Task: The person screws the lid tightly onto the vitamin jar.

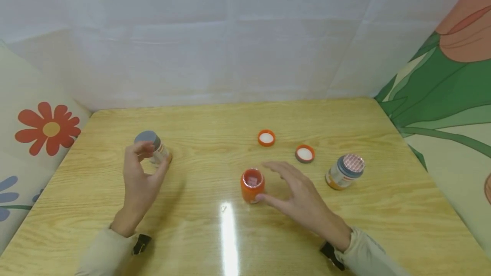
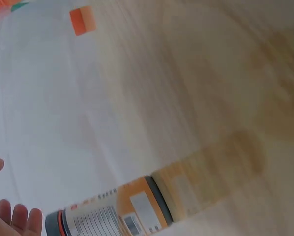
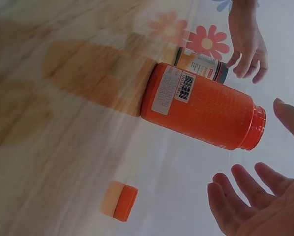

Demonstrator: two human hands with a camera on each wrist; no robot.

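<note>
An orange bottle [image 1: 252, 187] stands upright with its mouth uncovered, something pale inside it. Beside it my right hand [image 1: 303, 195] has its fingers spread, with thumb and fingertips near the neck; the right wrist view shows a gap between the hand and the orange bottle [image 3: 198, 105]. On the left, a white-and-orange bottle [image 1: 159, 153] wears its grey-blue cap [image 1: 147, 136]. My left hand [image 1: 142, 182] hovers around that bottle with thumb and fingers apart. In the left wrist view the fingers [image 2: 19, 219] are just beyond the cap end, holding nothing.
Two caps lie with white liners up: an orange one [image 1: 266, 138] and a grey-and-orange one [image 1: 304, 153]. At the right stands another white-and-orange bottle [image 1: 344, 172], its top covered by patterned foil. White sheeting [image 1: 230, 54] hangs behind the wooden table [image 1: 207, 127].
</note>
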